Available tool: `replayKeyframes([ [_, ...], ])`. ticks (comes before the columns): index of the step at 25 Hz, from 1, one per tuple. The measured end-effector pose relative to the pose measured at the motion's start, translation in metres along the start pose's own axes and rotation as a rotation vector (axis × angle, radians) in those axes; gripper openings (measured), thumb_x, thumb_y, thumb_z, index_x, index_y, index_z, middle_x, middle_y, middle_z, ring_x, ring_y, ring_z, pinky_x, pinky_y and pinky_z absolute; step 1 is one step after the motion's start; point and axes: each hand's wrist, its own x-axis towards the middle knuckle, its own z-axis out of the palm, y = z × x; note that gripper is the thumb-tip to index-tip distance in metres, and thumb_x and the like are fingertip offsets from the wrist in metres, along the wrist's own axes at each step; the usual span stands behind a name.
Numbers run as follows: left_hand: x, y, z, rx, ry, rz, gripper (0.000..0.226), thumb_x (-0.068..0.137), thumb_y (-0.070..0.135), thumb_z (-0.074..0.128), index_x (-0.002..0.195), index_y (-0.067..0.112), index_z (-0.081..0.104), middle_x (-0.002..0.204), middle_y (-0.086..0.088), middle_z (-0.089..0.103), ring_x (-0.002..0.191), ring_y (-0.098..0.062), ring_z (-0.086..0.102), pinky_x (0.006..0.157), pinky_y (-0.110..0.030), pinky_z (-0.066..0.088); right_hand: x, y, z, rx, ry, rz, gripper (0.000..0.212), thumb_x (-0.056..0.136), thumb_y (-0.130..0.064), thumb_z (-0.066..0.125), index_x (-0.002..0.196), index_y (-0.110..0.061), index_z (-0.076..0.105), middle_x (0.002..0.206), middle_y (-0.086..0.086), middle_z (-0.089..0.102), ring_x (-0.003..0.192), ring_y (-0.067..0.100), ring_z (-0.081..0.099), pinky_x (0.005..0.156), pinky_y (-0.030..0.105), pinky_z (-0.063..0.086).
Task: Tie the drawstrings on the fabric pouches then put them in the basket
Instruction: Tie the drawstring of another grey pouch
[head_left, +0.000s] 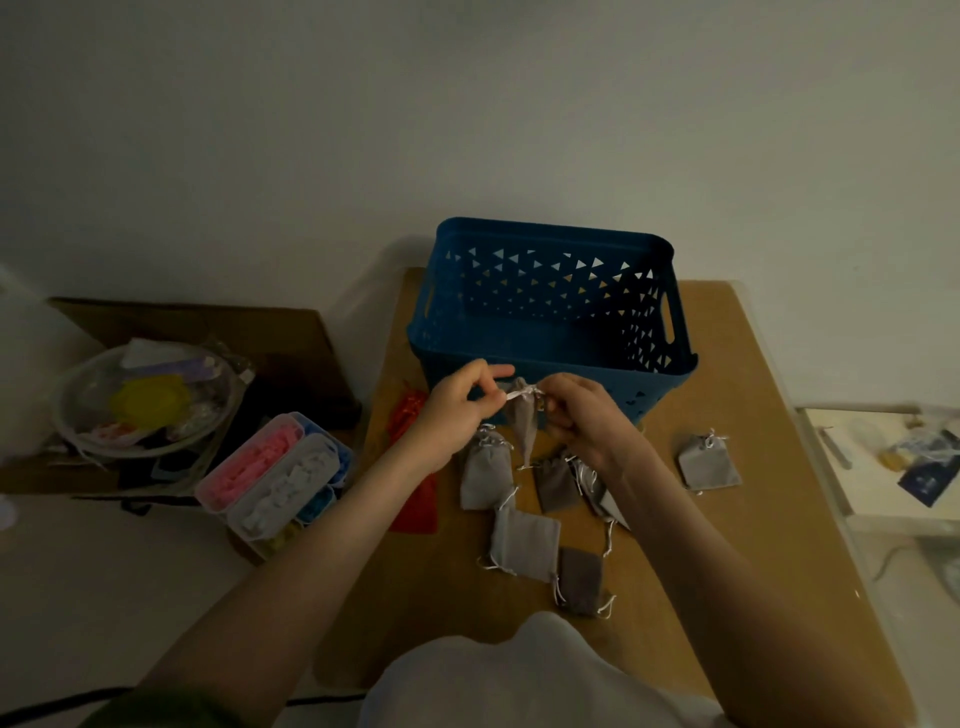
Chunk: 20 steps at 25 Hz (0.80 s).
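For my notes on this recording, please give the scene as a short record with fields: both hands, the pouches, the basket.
left hand: pinches a white drawstring
right hand: grips the top of the held grey pouch
held pouch: hangs in front of the blue basket
basket contents: none visible
other pouches: grey ones and red ones lie on the table

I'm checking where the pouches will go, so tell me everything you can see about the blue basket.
The blue basket is a rectangular bin that looks like moulded plastic, with rounded corners, triangular cut-outs in its walls and a slot handle at each short end. It stands upright at the far end of the brown table, close to the wall. No pouches show inside it. The left hand and right hand hold a grey pouch in front of its near wall.
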Motion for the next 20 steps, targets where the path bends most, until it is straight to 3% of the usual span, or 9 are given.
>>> replayKeyframes([
  [3, 0.000, -0.009, -0.011, 0.105, -0.223, -0.036, 0.021, 0.090, 0.006, 0.059, 0.073, 0.015, 0.050, 0.130, 0.013, 0.052, 0.124, 0.000, 0.040, 0.108, -0.022, 0.027, 0.002, 0.006, -0.004, -0.014, -0.122, 0.066, 0.031, 0.096, -0.008, 0.046, 0.066, -0.011, 0.047, 0.058, 0.003, 0.036, 0.046, 0.010, 0.028, 0.040, 0.020, 0.020],
  [5, 0.002, -0.016, -0.016, 0.173, -0.330, -0.065, 0.018, 0.088, 0.009, 0.063, 0.074, 0.014, 0.053, 0.117, -0.002, 0.061, 0.112, -0.012, 0.054, 0.102, -0.031, 0.039, 0.004, 0.008, -0.003, -0.033, -0.200, 0.087, 0.029, 0.096, -0.008, 0.045, 0.068, -0.011, 0.050, 0.059, 0.003, 0.041, 0.047, 0.010, 0.032, 0.041, 0.020, 0.023],
  [7, 0.005, -0.025, -0.017, 0.272, -0.305, -0.097, 0.015, 0.088, 0.014, 0.065, 0.076, 0.015, 0.056, 0.100, -0.013, 0.063, 0.099, -0.026, 0.059, 0.091, -0.041, 0.045, 0.008, 0.013, 0.001, -0.086, -0.211, 0.110, 0.024, 0.098, -0.009, 0.045, 0.075, -0.011, 0.054, 0.061, 0.002, 0.047, 0.048, 0.009, 0.037, 0.042, 0.019, 0.028],
  [10, 0.004, -0.050, -0.016, 0.430, -0.210, -0.183, 0.015, 0.087, 0.019, 0.066, 0.076, 0.021, 0.056, 0.089, 0.001, 0.061, 0.089, -0.018, 0.058, 0.077, -0.033, 0.045, 0.011, 0.032, 0.002, -0.187, -0.144, 0.134, 0.022, 0.100, -0.024, 0.047, 0.089, -0.011, 0.061, 0.069, 0.002, 0.057, 0.055, 0.010, 0.045, 0.049, 0.021, 0.036],
  [14, -0.002, -0.096, -0.008, 0.458, -0.125, -0.393, 0.008, 0.086, 0.020, 0.068, 0.084, 0.017, 0.061, 0.099, -0.004, 0.065, 0.094, -0.018, 0.060, 0.076, -0.029, 0.047, 0.007, 0.078, -0.001, -0.687, -0.157, 0.186, 0.021, 0.096, -0.029, 0.055, 0.108, -0.012, 0.055, 0.092, 0.001, 0.059, 0.076, 0.011, 0.054, 0.060, 0.017, 0.045],
  [16, -0.004, -0.108, 0.000, 0.445, -0.136, -0.431, 0.009, 0.086, 0.020, 0.068, 0.090, 0.013, 0.063, 0.100, -0.006, 0.066, 0.095, -0.019, 0.060, 0.077, -0.029, 0.047, 0.010, 0.105, -0.007, -0.920, -0.198, 0.213, 0.036, 0.091, -0.023, 0.062, 0.122, -0.013, 0.047, 0.112, 0.005, 0.058, 0.096, 0.017, 0.059, 0.074, 0.023, 0.050],
  [18, -0.004, -0.115, 0.008, 0.455, -0.152, -0.443, 0.013, 0.085, 0.018, 0.068, 0.096, 0.010, 0.064, 0.104, -0.008, 0.066, 0.098, -0.020, 0.060, 0.080, -0.029, 0.046, 0.014, 0.128, -0.013, -1.117, -0.235, 0.193, 0.054, 0.087, -0.023, 0.064, 0.134, -0.016, 0.038, 0.127, 0.009, 0.051, 0.115, 0.025, 0.053, 0.085, 0.029, 0.044],
  [20, -0.006, -0.119, 0.014, 0.493, -0.140, -0.436, 0.015, 0.085, 0.018, 0.069, 0.095, 0.010, 0.061, 0.104, -0.009, 0.066, 0.099, -0.022, 0.060, 0.081, -0.030, 0.045, 0.013, 0.149, -0.018, -1.272, -0.267, 0.130, 0.069, 0.083, -0.028, 0.069, 0.140, -0.019, 0.031, 0.133, 0.010, 0.045, 0.121, 0.030, 0.047, 0.091, 0.033, 0.042],
])
